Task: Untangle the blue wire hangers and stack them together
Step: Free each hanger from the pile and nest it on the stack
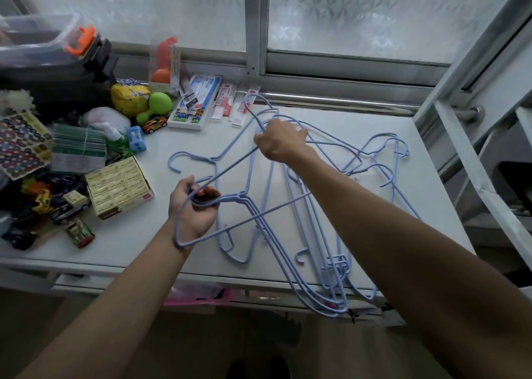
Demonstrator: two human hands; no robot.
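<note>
Head view: right of the cream box point(119, 187), the blue wire hangers point(236, 196) lie tangled on the white table point(129, 243). The left hand point(193, 208), just right of the box, curls its fingers round several gathered wires, apparently to anchor them. The right hand point(280, 141), farther right and beyond, pinches one wire, probably to draw it free. Box print is too small to read.

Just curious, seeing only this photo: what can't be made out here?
Head view:
How many hangers: they overlap in a tangle.
The right hand: its own back hides the fingertips.
The plastic box, top left: cut by the edge, blurred.
Print on the packets: too small.
</note>
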